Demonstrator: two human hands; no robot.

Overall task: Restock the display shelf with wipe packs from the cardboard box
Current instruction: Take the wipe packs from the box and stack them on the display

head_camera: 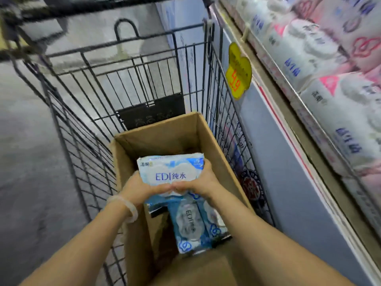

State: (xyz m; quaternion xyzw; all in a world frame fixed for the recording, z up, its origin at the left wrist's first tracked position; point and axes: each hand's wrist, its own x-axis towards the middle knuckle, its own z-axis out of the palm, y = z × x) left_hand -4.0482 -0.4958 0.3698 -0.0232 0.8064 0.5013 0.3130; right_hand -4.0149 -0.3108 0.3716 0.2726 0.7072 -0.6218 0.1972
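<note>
- Head view: left hand [137,187] and right hand [203,182] clamp a stack of wipe packs [171,171], fingers curled round its ends, over the cardboard box [208,139].
- Risk: slick wrappers; lower packs could slide out mid-lift.
- Box, inside the cart [86,124], holds more packs [193,226].
- Display shelf [321,83], right, looks stocked.

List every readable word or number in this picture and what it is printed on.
"EDI 纯水": wipe pack held by both hands.
"EDI": wipe pack in the cardboard box; the rest is blurred.
"9.9": yellow price tag; its small print is blurred.
Shelf packs: blue print too blurred to read.
</note>
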